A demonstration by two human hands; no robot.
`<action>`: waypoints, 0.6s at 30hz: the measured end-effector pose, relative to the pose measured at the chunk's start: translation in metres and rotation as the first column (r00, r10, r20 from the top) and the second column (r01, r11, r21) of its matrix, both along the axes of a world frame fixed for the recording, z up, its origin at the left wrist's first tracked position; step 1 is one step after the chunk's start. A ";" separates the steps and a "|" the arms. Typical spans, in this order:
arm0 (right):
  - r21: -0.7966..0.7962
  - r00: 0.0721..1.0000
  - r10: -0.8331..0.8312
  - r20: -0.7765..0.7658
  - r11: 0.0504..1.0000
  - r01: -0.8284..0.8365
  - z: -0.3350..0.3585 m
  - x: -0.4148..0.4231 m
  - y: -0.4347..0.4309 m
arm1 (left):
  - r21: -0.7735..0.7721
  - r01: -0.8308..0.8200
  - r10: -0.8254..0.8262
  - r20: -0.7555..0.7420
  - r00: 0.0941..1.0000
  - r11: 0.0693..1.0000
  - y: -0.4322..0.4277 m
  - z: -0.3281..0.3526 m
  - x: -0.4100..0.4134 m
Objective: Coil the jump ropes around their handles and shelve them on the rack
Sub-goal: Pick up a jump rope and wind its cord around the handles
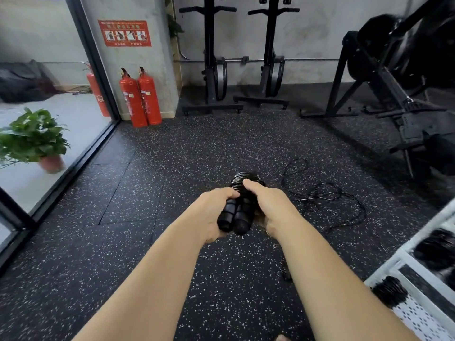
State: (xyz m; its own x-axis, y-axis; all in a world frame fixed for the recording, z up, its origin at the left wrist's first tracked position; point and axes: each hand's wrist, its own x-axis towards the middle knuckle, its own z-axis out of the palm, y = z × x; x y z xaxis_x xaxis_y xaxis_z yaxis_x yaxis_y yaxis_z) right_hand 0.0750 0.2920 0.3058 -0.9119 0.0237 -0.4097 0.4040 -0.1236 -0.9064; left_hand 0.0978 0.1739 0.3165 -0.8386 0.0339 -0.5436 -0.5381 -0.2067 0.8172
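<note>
**Item 1, left grip** [212, 212]: clenched round the near half of the wound jump rope [234, 219], fingers curled over its two handles, which lie side by side.

**Item 2, wound jump rope:** held in the air above the floor [147, 193], between both grips. Its long axis runs straight away from the person. The handle butts point back toward the body, and the coil [242, 178] sits at the far end.

**Item 3, right grip** [270, 205]: grasping the same bundle from its right side, thumb lying up against the coil. The fingers beneath are hidden.

**Item 4, loose rope** [320, 193]: uncoiled and sprawled on the floor, to the right of the right grip and beyond it. Neither grip touches it.

**Item 5, rack** [403, 257]: white, at the lower right edge, nearer the person than the bundle. Two shelved ropes [389, 290] already lie on it.

**Assessment:** the coil looks finished, though the rope's tail end cannot be seen. The rack lies to the right of both grips and behind them, so the right grip is the nearer. Shelving probably calls for swinging the bundle's axis rightward and drawing it back.
</note>
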 end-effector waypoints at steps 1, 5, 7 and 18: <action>-0.008 1.000 -0.014 0.013 1.000 0.014 -0.003 0.001 0.003 | 0.004 0.029 -0.029 0.017 0.999 1.000 0.003 0.000 0.001; -0.038 0.997 -0.053 0.051 0.998 0.055 -0.005 0.010 0.017 | -0.017 0.090 -0.089 0.050 0.995 0.996 0.014 -0.003 0.005; -0.052 0.995 -0.085 0.058 0.995 0.088 -0.004 0.020 0.024 | -0.041 0.109 -0.107 0.040 0.993 0.993 0.019 -0.003 0.010; -0.054 0.979 -0.192 0.063 0.979 0.196 0.024 0.082 0.077 | -0.038 0.295 -0.295 0.018 0.955 0.955 0.067 0.023 0.051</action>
State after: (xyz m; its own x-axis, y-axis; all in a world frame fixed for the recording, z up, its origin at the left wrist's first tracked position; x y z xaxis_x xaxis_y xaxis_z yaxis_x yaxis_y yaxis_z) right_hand 0.1572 0.3687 0.3302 -0.8675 0.1722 -0.4668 0.4177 -0.2575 -0.8713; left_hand 0.1491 0.2404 0.3394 -0.7878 0.2568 -0.5598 -0.5802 -0.0044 0.8145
